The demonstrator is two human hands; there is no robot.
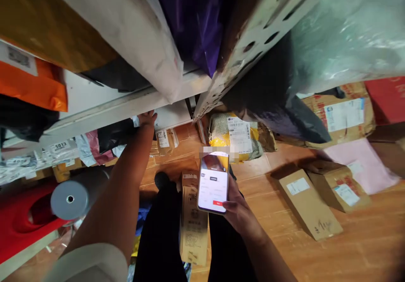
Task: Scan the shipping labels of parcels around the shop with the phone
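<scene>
My right hand (237, 208) grips a smartphone (213, 183) with a lit white screen, held upright above my legs. My left arm stretches forward and my left hand (146, 119) reaches down to the low shelf edge (104, 109), among bagged parcels; its fingers are mostly hidden under the shelf. A long brown cardboard box (193, 223) with printed labels stands between my black-trousered legs on the wooden floor.
White metal shelving (249, 41) overhead holds purple, white, orange and black mail bags. Labelled parcels (60, 147) line the lower left. A yellow bagged parcel (237, 140), several cardboard boxes (308, 204) and a pink bag (367, 164) lie on the floor right. A grey roll (70, 198) sits left.
</scene>
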